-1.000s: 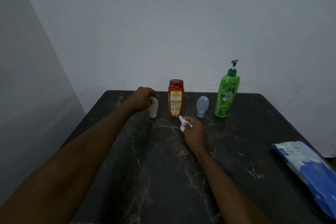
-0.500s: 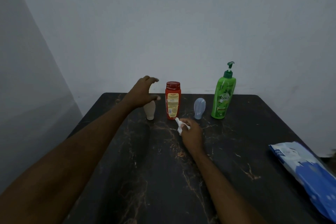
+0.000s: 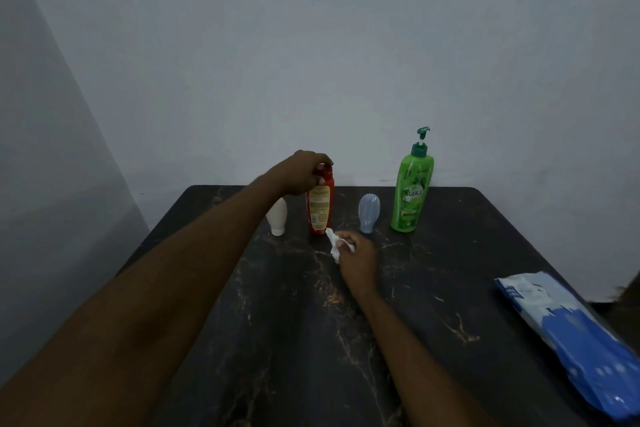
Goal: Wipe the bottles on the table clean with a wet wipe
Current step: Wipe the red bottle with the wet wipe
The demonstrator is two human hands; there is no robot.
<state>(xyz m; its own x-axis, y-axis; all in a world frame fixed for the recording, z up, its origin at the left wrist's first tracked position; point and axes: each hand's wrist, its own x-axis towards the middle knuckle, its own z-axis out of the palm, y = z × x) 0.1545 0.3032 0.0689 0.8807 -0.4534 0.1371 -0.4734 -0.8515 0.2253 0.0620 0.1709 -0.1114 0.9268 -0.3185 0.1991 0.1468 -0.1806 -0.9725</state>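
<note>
Head view: a dark marbled table (image 3: 311, 340) stands against a pale wall, with four bottles in a row along its far side. The left hand (image 3: 304, 172) reaches over from the left and grips the top of the red bottle (image 3: 321, 208), fingers curled round its cap; the bottle stands upright. Just left of it, partly behind the forearm, is a small white bottle (image 3: 277, 217) standing on its cap. To the right are a blue-grey bottle (image 3: 369, 211) and then a tall green pump bottle (image 3: 412, 194). The right hand (image 3: 358, 255) rests on the table just near the red bottle, fingers closed round a crumpled wet wipe (image 3: 333, 243) whose tip reaches the bottle's base; whether it touches, I cannot tell. A blue-and-white wipes pack (image 3: 581, 333) lies at the near right edge.
</note>
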